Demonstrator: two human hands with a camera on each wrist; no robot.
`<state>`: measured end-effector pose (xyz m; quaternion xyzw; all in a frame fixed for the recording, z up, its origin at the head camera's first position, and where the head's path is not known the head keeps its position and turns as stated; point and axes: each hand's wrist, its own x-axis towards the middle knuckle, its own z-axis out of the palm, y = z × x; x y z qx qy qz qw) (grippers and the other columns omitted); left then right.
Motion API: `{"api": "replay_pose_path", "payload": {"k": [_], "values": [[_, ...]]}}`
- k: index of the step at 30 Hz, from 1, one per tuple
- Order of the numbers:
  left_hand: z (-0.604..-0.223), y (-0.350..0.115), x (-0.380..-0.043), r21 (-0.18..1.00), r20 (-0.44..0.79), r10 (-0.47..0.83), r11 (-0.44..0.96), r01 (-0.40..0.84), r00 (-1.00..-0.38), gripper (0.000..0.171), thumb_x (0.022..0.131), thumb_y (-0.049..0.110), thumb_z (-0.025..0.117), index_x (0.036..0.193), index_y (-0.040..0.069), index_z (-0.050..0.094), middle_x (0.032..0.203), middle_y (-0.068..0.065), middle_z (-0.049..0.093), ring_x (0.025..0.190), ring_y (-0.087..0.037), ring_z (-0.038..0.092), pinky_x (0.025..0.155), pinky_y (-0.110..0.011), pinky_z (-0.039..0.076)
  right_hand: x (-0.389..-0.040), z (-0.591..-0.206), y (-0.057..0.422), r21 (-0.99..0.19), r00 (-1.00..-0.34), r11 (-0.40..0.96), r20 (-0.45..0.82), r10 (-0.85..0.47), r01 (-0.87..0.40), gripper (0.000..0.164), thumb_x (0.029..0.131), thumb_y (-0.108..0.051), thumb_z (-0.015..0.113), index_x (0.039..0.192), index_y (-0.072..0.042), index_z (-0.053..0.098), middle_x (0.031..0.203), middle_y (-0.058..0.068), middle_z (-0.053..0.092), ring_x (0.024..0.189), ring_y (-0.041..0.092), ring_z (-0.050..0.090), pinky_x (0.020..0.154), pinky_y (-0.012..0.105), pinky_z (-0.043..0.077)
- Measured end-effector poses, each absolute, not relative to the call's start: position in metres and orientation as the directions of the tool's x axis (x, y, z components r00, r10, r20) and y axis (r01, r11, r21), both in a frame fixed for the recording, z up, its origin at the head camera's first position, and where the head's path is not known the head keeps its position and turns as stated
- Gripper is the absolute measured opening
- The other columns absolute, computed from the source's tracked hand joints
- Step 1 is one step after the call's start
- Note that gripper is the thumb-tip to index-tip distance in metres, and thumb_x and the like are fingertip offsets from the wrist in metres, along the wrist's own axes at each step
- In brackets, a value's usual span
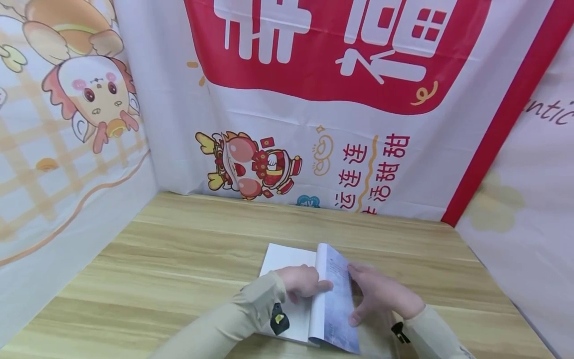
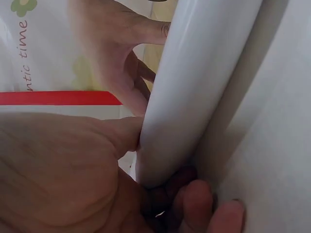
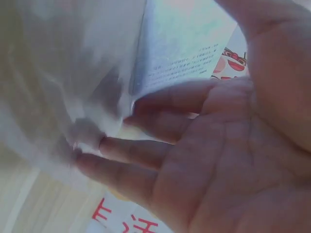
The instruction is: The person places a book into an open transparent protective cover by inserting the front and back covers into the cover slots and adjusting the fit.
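Observation:
A book [image 1: 291, 257] lies on the table with its white side facing up at the left. Its blue-purple printed cover [image 1: 338, 299] is bent over to the right, making a rounded white fold. My left hand [image 1: 302, 281] pinches this fold, thumb on the outer side and fingers curled beneath, as the left wrist view shows. At the cover's right edge is my right hand [image 1: 381, 294], thumb and fingers spread apart. In the right wrist view its fairly straight fingertips touch a clear plastic film [image 3: 53, 73] beside the printed cover [image 3: 184, 43].
The wood-grain table [image 1: 179, 259] extends around the book. A white and red printed cloth [image 1: 269, 109] hangs behind it. Printed cloths also stand at the left [image 1: 67, 164] and right [image 1: 529, 199] sides.

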<state>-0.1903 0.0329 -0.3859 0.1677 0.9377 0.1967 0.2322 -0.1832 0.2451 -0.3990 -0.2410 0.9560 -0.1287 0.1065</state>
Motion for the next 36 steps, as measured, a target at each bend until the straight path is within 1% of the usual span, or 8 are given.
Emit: {"api": "replay_pose_path", "payload": {"k": [4,9,18,23,30,36], "values": [[-0.387,0.031,-0.191,0.445,-0.364,0.41,0.865,0.231,-0.836,0.046,0.097,0.051,0.046,0.089,0.008,0.06,0.077,-0.006,0.053,0.063,-0.017,0.055,0.046,-0.028,0.049,-0.182,-0.401,0.247,-0.271,-0.871,0.873,-0.174,-0.459,-0.405,0.129,0.048,-0.068,0.077,0.141,0.01,0.033,0.148,0.023,0.029,0.134,0.038,0.028,0.106,0.046,0.027],[-0.384,0.031,-0.189,0.424,-0.371,0.403,0.875,0.234,-0.837,0.047,0.096,0.052,0.046,0.091,0.009,0.061,0.077,-0.006,0.053,0.064,-0.018,0.056,0.046,-0.029,0.049,-0.183,-0.403,0.251,-0.291,-0.867,0.86,-0.154,-0.474,-0.419,0.127,0.049,-0.071,0.074,0.141,0.009,0.035,0.148,0.021,0.029,0.134,0.038,0.029,0.105,0.047,0.028],[-0.379,0.036,-0.184,0.365,-0.348,0.385,0.895,0.254,-0.855,0.047,0.096,0.053,0.045,0.079,0.011,0.058,0.07,-0.005,0.053,0.056,-0.018,0.057,0.042,-0.027,0.045,-0.184,-0.402,0.254,-0.264,-0.857,0.847,-0.115,-0.503,-0.461,0.126,0.05,-0.072,0.074,0.136,0.012,0.039,0.145,0.025,0.033,0.131,0.041,0.032,0.105,0.048,0.028],[-0.383,0.036,-0.186,0.389,-0.358,0.387,0.889,0.241,-0.85,0.049,0.096,0.055,0.044,0.082,0.01,0.059,0.073,-0.005,0.053,0.061,-0.018,0.057,0.044,-0.028,0.048,-0.184,-0.401,0.256,-0.277,-0.849,0.843,-0.137,-0.51,-0.461,0.125,0.051,-0.072,0.074,0.137,0.012,0.039,0.145,0.025,0.032,0.132,0.041,0.031,0.105,0.049,0.027],[-0.386,0.036,-0.188,0.409,-0.36,0.404,0.878,0.247,-0.841,0.049,0.096,0.055,0.043,0.084,0.01,0.059,0.073,-0.005,0.053,0.061,-0.017,0.055,0.046,-0.029,0.049,-0.185,-0.398,0.262,-0.34,-0.825,0.813,-0.155,-0.544,-0.473,0.119,0.054,-0.064,0.078,0.137,0.012,0.039,0.146,0.025,0.031,0.132,0.043,0.029,0.105,0.049,0.026],[-0.385,0.038,-0.188,0.406,-0.362,0.403,0.88,0.247,-0.841,0.05,0.096,0.056,0.043,0.083,0.011,0.059,0.071,-0.004,0.053,0.059,-0.016,0.055,0.045,-0.027,0.047,-0.186,-0.4,0.265,-0.324,-0.821,0.81,-0.144,-0.553,-0.489,0.119,0.053,-0.064,0.077,0.136,0.012,0.04,0.145,0.026,0.033,0.132,0.043,0.031,0.105,0.049,0.026]]}}
